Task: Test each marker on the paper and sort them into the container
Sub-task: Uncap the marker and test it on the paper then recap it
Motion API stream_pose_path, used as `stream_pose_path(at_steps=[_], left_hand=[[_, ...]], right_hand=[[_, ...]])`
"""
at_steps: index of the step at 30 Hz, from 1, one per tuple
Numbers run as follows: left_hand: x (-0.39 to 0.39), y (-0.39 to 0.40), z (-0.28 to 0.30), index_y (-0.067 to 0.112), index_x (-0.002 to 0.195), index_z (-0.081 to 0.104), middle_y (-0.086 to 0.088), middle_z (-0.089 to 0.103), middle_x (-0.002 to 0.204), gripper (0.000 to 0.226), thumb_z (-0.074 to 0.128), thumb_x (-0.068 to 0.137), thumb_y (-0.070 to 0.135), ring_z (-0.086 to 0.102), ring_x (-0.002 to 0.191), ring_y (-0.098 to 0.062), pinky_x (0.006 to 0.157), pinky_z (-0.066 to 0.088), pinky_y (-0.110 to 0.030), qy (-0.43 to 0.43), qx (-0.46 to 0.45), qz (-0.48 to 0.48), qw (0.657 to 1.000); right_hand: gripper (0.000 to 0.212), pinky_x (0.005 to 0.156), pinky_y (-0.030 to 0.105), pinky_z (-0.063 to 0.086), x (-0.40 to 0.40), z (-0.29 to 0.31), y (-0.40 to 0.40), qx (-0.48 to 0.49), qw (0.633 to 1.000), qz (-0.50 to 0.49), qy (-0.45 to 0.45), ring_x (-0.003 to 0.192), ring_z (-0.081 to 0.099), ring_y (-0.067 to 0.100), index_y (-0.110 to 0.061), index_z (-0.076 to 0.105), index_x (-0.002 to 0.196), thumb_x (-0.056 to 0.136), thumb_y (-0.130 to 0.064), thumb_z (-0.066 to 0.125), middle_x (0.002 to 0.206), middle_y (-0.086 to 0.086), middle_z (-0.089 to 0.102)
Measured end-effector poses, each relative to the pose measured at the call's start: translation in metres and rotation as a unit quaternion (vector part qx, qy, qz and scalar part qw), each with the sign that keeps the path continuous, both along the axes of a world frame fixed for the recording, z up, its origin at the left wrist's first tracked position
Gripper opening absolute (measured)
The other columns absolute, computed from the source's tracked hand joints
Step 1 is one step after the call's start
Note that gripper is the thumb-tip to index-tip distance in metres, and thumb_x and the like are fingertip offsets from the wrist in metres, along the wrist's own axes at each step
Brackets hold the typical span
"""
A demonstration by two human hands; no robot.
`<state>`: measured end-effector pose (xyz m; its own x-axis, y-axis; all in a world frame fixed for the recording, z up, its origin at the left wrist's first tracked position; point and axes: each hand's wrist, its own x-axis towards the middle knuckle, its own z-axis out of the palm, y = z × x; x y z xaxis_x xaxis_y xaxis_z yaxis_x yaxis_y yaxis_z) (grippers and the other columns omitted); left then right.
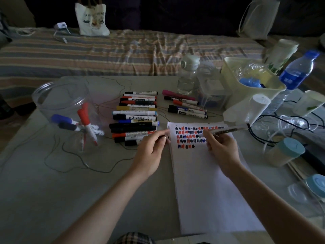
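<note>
My right hand (pixel 222 146) grips a whiteboard marker (pixel 226 130) with its tip down on the white paper (pixel 211 191), near rows of red, blue and black test scribbles (pixel 191 136). My left hand (pixel 152 147) holds a small dark cap at the paper's left edge, index finger stretched toward the sheet. A row of several markers (pixel 135 118) lies left of the paper, and a smaller group of markers (pixel 186 106) lies behind it. A clear plastic container (pixel 59 103) at the left holds several red, blue and black markers.
Thin wires loop across the table around the container and markers. On the right stand a cream bin (pixel 251 85), water bottles (pixel 297 74), a clear bottle (pixel 188 74), a white roll, lidded jars (pixel 286 152) and cables. A striped bed lies behind.
</note>
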<state>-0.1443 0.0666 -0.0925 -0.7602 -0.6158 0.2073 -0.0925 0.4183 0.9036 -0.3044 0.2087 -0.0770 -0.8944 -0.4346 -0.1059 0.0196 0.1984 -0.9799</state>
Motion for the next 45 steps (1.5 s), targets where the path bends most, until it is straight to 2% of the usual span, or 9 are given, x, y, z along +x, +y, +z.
stream_pose_path(at_steps=[3, 8, 12, 16, 19, 26, 32, 37, 45], left_hand=[[0.014, 0.007, 0.023, 0.021, 0.116, 0.064, 0.007, 0.072, 0.105, 0.023, 0.052, 0.098, 0.012, 0.064, 0.099, 0.001, 0.085, 0.047, -0.011, 0.062, 0.122, 0.046, 0.99], [0.037, 0.019, 0.041, 0.011, 0.101, 0.07, -0.006, 0.075, 0.102, 0.019, 0.06, 0.089, 0.0, 0.07, 0.095, -0.012, 0.083, 0.054, -0.019, 0.173, 0.359, 0.094, 0.912], [0.052, 0.031, 0.05, 0.009, 0.094, 0.072, -0.007, 0.075, 0.095, 0.018, 0.061, 0.086, -0.003, 0.071, 0.088, -0.014, 0.08, 0.056, -0.018, 0.195, 0.437, 0.087, 0.874], [0.062, 0.038, 0.058, 0.004, 0.097, 0.07, -0.011, 0.075, 0.095, 0.016, 0.061, 0.086, -0.005, 0.072, 0.087, -0.018, 0.08, 0.057, -0.021, 0.208, 0.443, 0.087, 0.868], [0.068, 0.042, 0.063, 0.005, 0.096, 0.07, -0.011, 0.075, 0.093, 0.014, 0.064, 0.085, -0.002, 0.072, 0.088, -0.02, 0.079, 0.057, -0.022, 0.202, 0.428, 0.084, 0.877], [0.078, 0.043, 0.072, 0.009, 0.093, 0.073, -0.008, 0.075, 0.091, 0.013, 0.068, 0.085, 0.001, 0.072, 0.089, -0.019, 0.079, 0.055, -0.021, 0.189, 0.378, 0.081, 0.903], [0.081, 0.04, 0.074, 0.01, 0.09, 0.073, -0.007, 0.075, 0.085, 0.01, 0.069, 0.084, 0.002, 0.072, 0.086, -0.021, 0.075, 0.054, -0.019, 0.185, 0.376, 0.09, 0.903], [0.083, 0.041, 0.076, 0.008, 0.097, 0.073, -0.009, 0.075, 0.093, 0.013, 0.07, 0.084, 0.007, 0.072, 0.09, -0.02, 0.077, 0.055, -0.021, 0.184, 0.388, 0.08, 0.9], [0.082, 0.039, 0.073, 0.005, 0.096, 0.072, -0.01, 0.075, 0.091, 0.013, 0.072, 0.083, 0.008, 0.072, 0.091, -0.023, 0.076, 0.055, -0.02, 0.16, 0.358, 0.084, 0.916]], right_hand=[[0.017, 0.061, 0.027, 0.045, 0.003, 0.022, -0.001, -0.045, 0.998, 0.021, -0.029, 0.064, 0.048, 0.013, -0.006, 0.069, 0.097, 0.087, -0.02, 0.07, 0.073, 0.003, 0.059], [0.029, 0.06, 0.026, 0.045, 0.049, 0.05, 0.004, -0.1, 0.988, 0.077, -0.084, 0.063, 0.05, 0.013, 0.001, 0.067, 0.097, 0.09, -0.027, 0.062, 0.072, 0.007, 0.057], [0.026, 0.059, 0.029, 0.041, 0.092, 0.061, 0.007, -0.136, 0.979, 0.103, -0.114, 0.062, 0.051, 0.015, 0.003, 0.067, 0.093, 0.094, -0.022, 0.059, 0.07, 0.009, 0.059], [0.028, 0.061, 0.029, 0.044, 0.114, 0.067, 0.006, -0.144, 0.978, 0.111, -0.106, 0.064, 0.056, 0.016, 0.004, 0.067, 0.093, 0.094, -0.023, 0.06, 0.071, 0.009, 0.064], [0.035, 0.062, 0.029, 0.047, 0.124, 0.071, 0.006, -0.138, 0.979, 0.116, -0.095, 0.067, 0.059, 0.016, 0.006, 0.067, 0.096, 0.092, -0.028, 0.061, 0.075, 0.01, 0.066], [0.036, 0.063, 0.028, 0.049, 0.136, 0.078, 0.005, -0.133, 0.983, 0.094, -0.087, 0.066, 0.055, 0.017, 0.004, 0.07, 0.088, 0.087, -0.031, 0.066, 0.071, 0.008, 0.063], [0.031, 0.065, 0.028, 0.05, 0.142, 0.079, 0.003, -0.136, 0.982, 0.09, -0.098, 0.066, 0.056, 0.016, -0.001, 0.071, 0.086, 0.083, -0.031, 0.068, 0.07, 0.006, 0.065], [0.036, 0.067, 0.029, 0.051, 0.144, 0.079, 0.002, -0.136, 0.981, 0.095, -0.101, 0.065, 0.059, 0.016, -0.001, 0.071, 0.086, 0.076, -0.036, 0.069, 0.07, 0.007, 0.066], [0.029, 0.064, 0.026, 0.049, 0.146, 0.076, 0.002, -0.169, 0.971, 0.092, -0.138, 0.063, 0.056, 0.014, 0.001, 0.068, 0.092, 0.085, -0.027, 0.066, 0.069, 0.006, 0.062]])
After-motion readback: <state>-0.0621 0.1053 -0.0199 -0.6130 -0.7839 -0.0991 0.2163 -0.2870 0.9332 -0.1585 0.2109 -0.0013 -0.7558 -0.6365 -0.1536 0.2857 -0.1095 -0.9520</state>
